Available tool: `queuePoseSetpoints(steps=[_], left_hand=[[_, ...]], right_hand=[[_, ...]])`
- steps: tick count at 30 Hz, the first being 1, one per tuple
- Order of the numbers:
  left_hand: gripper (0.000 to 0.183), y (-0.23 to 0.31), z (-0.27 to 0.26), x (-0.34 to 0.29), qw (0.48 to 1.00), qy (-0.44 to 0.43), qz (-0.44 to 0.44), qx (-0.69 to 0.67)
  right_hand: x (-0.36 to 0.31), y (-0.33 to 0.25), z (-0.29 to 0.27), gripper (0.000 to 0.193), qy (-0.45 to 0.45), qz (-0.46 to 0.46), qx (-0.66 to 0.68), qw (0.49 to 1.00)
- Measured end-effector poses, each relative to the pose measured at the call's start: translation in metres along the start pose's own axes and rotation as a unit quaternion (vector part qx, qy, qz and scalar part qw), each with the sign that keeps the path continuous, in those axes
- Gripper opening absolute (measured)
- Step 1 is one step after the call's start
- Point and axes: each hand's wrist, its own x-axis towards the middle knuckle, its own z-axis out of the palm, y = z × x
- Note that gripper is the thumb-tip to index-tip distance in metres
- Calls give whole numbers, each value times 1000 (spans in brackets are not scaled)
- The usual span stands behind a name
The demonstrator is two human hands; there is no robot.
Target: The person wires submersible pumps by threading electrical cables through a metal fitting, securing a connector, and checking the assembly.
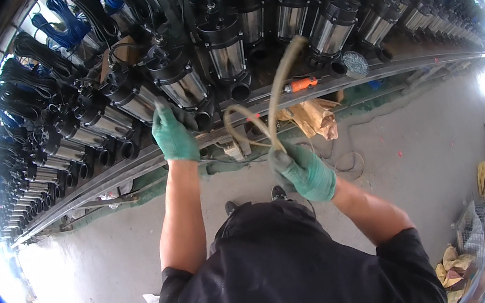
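Note:
My left hand (173, 135), in a green glove, reaches up to a black-and-silver submersible pump (135, 102) in the row on the bench. Its fingers are stretched toward the pump's lower end, slightly blurred; whether they touch it cannot be made out. Beside that hand stands another such pump (182, 87), its round outlet facing me. My right hand (306, 173), also gloved, is closed round a beige flexible hose (276, 98). One end of the hose rises past the bench edge, and a loop bends out to the left.
Pumps with coiled black and blue cables (55, 29) line the long curved-looking bench edge (132, 159). An orange-handled tool (300, 84) and a round, grey mesh-like disc (356, 65) lie on it. Brown crumpled paper (312, 118) hangs below. A wire basket (474, 221) stands on the floor at right.

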Motion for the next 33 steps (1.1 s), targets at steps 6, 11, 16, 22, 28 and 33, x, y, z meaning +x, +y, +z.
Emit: queuePoseSetpoints(steps=[6, 11, 16, 22, 28, 33], left_hand=[[71, 6, -2, -75, 879, -403, -66, 245], [69, -6, -3, -73, 874, -401, -170, 213], [73, -17, -7, -83, 889, -385, -155, 193], [65, -15, -19, -78, 885, -424, -155, 115], [43, 10, -1, -79, 867, -429, -123, 221], [38, 6, -17, -76, 853, -413, -190, 257]], right_hand=[[14, 17, 17, 41, 63, -48, -189, 979], [13, 21, 14, 34, -32, -24, -251, 967], [17, 41, 30, 40, 0, -120, -164, 979], [19, 37, 28, 37, -23, -15, -45, 999], [26, 35, 25, 28, -41, 25, -84, 995], [27, 45, 26, 30, -25, -8, -107, 994]])
